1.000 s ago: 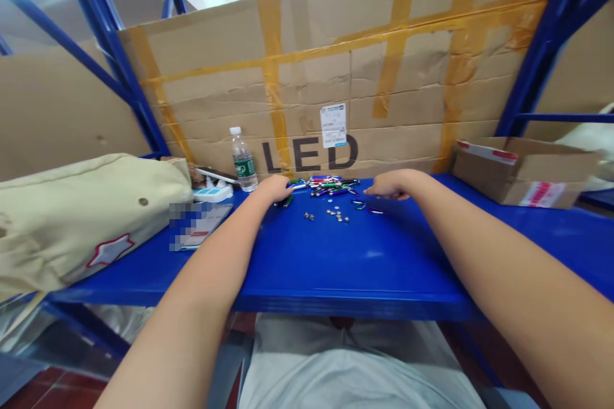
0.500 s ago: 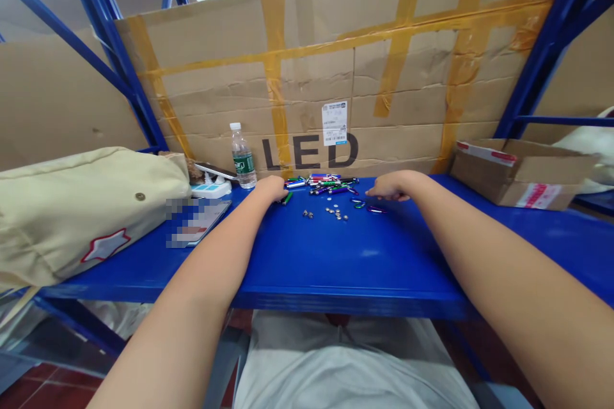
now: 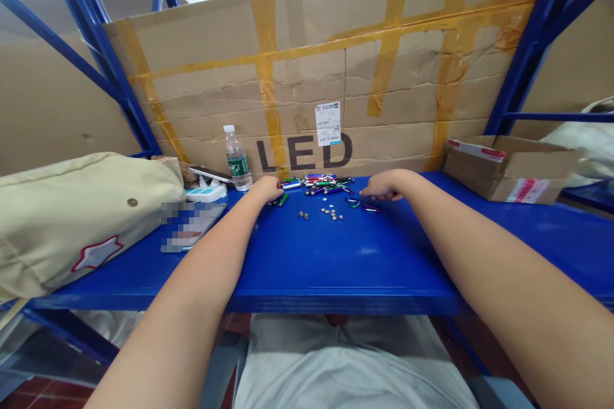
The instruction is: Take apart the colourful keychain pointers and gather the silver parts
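On this glossy blue tabletop (image 3: 336, 262) I see a clear plastic bottle (image 3: 238, 165), slim multicoloured metallic tubes (image 3: 332, 190) and an open brown cardboard box (image 3: 472, 171) near the far edge; small silvery discs (image 3: 333, 211) lie closer to the front.

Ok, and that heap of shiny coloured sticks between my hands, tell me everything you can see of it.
The heap is a loose tangle of slim, glossy, metallic-looking rods in blue, green, red, silver and black, lying at mixed angles, some across others. It rests on the blue table, before the cardboard panel. The left hand is at its left end, contact unclear; the right hand is just beyond its right end.
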`<state>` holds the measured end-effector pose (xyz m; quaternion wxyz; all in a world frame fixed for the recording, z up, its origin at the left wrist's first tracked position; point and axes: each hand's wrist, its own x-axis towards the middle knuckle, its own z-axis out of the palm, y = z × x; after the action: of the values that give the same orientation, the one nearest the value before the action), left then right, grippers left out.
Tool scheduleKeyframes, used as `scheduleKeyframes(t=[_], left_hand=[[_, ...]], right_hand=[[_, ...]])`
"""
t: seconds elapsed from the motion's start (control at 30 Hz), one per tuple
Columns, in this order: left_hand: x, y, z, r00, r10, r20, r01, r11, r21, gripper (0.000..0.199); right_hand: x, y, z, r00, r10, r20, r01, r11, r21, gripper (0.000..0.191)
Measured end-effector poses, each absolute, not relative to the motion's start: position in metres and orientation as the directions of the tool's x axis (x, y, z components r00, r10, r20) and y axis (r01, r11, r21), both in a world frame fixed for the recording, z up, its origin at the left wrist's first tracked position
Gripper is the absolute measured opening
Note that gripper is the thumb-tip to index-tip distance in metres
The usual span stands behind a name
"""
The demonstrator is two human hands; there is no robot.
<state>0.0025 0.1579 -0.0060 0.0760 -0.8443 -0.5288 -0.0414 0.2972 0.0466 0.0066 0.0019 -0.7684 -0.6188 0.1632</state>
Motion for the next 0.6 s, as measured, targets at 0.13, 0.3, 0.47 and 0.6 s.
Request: scheduleKeyframes(t=[0.13, 0.3, 0.47, 0.6], left_hand=[[0.006, 0.162, -0.008, 0.465, 0.864, 0.193, 0.885, -0.462, -0.062, 0.028], [0.013, 0.175, -0.016, 0.509, 0.834, 0.213, 0.857, -0.514, -0.038, 0.031], [0.019, 0.181, -0.023, 0.494, 0.836, 0.237, 0.863, -0.505, -0.019, 0.032], [0.024, 0.179, -0.025, 0.474, 0.842, 0.258, 0.874, -0.486, -0.019, 0.032]], right_hand=[[0.293, 0.047, 0.01, 0.219, 0.906, -0.361, 0.943, -0.291, -0.159, 0.043], [0.286, 0.044, 0.012, 0.22, 0.886, -0.409, 0.946, -0.296, -0.133, 0.037], [0.28, 0.039, 0.015, 0.231, 0.871, -0.433, 0.95, -0.298, -0.091, 0.038], [0.278, 0.037, 0.016, 0.217, 0.869, -0.444, 0.953, -0.287, -0.096, 0.038]])
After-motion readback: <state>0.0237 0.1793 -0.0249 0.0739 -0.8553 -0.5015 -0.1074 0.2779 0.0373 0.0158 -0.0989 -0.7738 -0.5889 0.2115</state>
